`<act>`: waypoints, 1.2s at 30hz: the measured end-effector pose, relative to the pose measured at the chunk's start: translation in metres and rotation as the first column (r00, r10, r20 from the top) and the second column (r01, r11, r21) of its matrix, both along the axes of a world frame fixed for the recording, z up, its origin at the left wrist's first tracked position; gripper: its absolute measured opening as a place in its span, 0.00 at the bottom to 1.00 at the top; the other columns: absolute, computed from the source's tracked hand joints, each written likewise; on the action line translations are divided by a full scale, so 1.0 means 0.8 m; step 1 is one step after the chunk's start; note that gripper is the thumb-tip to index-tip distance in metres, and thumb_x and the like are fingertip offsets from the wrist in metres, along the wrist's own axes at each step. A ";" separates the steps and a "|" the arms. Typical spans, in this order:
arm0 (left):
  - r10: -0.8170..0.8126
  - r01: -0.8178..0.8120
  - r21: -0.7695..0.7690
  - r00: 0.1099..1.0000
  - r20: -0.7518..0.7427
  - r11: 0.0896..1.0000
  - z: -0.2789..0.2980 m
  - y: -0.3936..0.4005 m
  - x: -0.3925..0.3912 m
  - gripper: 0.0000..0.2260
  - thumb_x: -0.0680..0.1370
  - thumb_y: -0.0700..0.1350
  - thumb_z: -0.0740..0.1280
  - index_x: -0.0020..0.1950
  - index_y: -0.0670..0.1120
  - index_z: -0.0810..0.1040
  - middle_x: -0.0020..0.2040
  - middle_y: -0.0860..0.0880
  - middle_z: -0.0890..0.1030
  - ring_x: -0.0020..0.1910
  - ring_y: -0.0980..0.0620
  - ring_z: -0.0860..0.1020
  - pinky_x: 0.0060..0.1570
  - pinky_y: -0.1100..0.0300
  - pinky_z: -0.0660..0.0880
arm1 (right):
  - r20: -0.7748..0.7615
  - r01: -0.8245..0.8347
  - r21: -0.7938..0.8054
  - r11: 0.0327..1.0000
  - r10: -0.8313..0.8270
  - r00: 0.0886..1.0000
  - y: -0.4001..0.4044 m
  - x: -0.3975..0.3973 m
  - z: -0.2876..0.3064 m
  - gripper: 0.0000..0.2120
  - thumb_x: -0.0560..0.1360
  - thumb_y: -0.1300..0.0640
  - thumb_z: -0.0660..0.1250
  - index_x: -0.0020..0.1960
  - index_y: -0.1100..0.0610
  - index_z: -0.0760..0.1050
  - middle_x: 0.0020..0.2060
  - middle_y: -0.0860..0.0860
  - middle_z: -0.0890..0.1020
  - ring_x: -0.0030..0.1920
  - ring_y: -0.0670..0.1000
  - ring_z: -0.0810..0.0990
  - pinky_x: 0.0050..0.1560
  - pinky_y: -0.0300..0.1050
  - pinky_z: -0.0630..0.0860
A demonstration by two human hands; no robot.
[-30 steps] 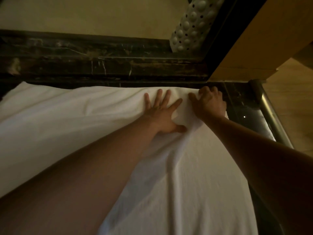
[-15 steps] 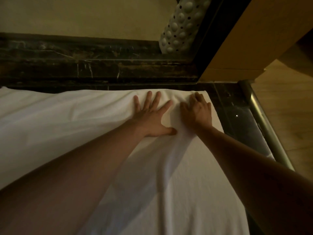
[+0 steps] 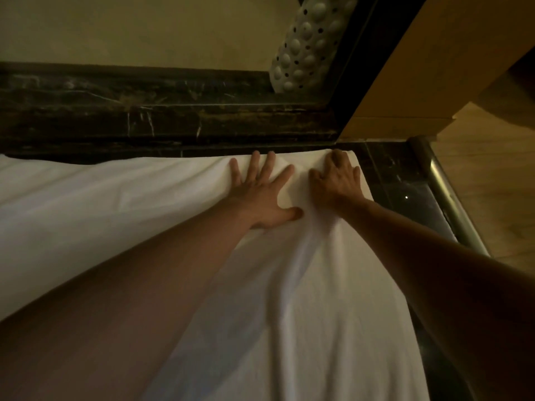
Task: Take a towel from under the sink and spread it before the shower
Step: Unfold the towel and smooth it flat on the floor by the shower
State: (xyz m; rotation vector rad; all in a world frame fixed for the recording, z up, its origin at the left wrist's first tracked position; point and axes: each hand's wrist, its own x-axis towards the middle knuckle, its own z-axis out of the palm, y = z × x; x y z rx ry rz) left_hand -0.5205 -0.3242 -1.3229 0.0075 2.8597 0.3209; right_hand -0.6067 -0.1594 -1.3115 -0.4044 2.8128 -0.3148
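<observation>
White towel spread on the floor, long axis left to right along the dark marble shower curb. Left hand pressed flat, fingers splayed; right hand curled, gripping the far right corner, now nearer the curb than before.

The light is dim and yellowish. A dark marble curb runs across the upper frame, with a pale shower floor beyond it. At upper right, a white studded mat leans beside a dark frame. Right of that stand a tan wall, wood flooring and a metal rail.
</observation>
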 end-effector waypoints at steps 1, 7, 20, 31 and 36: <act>0.003 -0.003 0.000 1.000 0.009 1.000 0.002 0.001 -0.003 0.43 0.70 0.76 0.52 0.78 0.60 0.38 0.78 0.48 0.32 0.74 0.43 0.29 0.68 0.33 0.33 | 0.005 0.008 0.006 1.000 -0.008 1.000 -0.003 -0.004 0.002 0.35 0.82 0.41 0.52 0.80 0.60 0.45 0.80 0.56 0.46 0.79 0.56 0.43 0.77 0.58 0.39; -0.005 0.007 -0.037 0.999 0.052 0.999 0.007 0.000 -0.007 0.44 0.69 0.77 0.52 0.77 0.60 0.36 0.77 0.48 0.32 0.74 0.43 0.29 0.67 0.33 0.32 | 0.145 0.082 0.111 0.990 -0.098 0.985 -0.015 -0.010 0.012 0.44 0.78 0.32 0.55 0.80 0.55 0.39 0.80 0.52 0.38 0.78 0.55 0.36 0.76 0.60 0.39; 0.150 -0.171 -0.094 0.970 -0.192 0.981 -0.003 -0.134 0.131 0.34 0.78 0.65 0.44 0.80 0.50 0.43 0.80 0.45 0.41 0.77 0.47 0.37 0.74 0.45 0.38 | -0.117 -0.280 0.089 0.956 0.289 0.950 -0.127 0.147 -0.019 0.34 0.80 0.36 0.43 0.80 0.48 0.37 0.79 0.52 0.36 0.77 0.53 0.33 0.76 0.59 0.35; 0.277 -0.296 -0.088 0.944 -0.178 0.951 -0.007 -0.231 0.193 0.32 0.79 0.64 0.47 0.80 0.53 0.43 0.79 0.44 0.39 0.77 0.44 0.37 0.73 0.39 0.39 | -0.045 -0.424 0.180 0.888 0.438 0.898 -0.261 0.189 -0.007 0.33 0.81 0.36 0.43 0.80 0.48 0.38 0.79 0.52 0.38 0.78 0.57 0.35 0.75 0.65 0.40; 0.221 -0.231 -0.064 0.965 -0.138 0.971 0.004 -0.251 0.195 0.34 0.79 0.64 0.50 0.80 0.51 0.45 0.79 0.43 0.42 0.78 0.43 0.40 0.74 0.39 0.43 | 0.084 -0.379 0.225 0.898 0.370 0.925 -0.282 0.194 0.027 0.36 0.80 0.36 0.52 0.80 0.48 0.41 0.80 0.52 0.41 0.78 0.60 0.40 0.75 0.68 0.47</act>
